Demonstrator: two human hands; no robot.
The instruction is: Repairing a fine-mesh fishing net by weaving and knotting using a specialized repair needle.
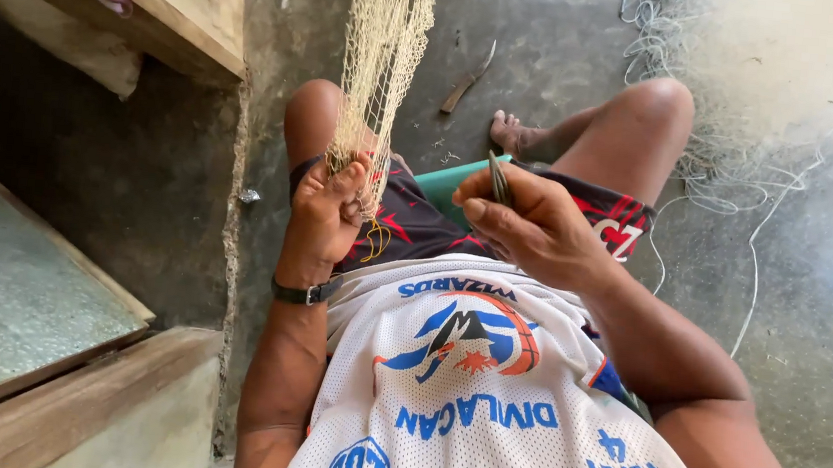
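Observation:
My left hand grips the lower end of a cream mesh net that hangs taut from above, over my left knee. A dark watch band circles that wrist. My right hand holds a thin dark netting needle pinched between thumb and fingers, its tip pointing up, a short way right of the net. I sit on a green seat, in a white mesh jersey and dark shorts.
A knife-like tool lies on the grey concrete floor beyond my knees. A loose heap of pale net and cord spreads at the right. Wooden frames and a step stand at the left.

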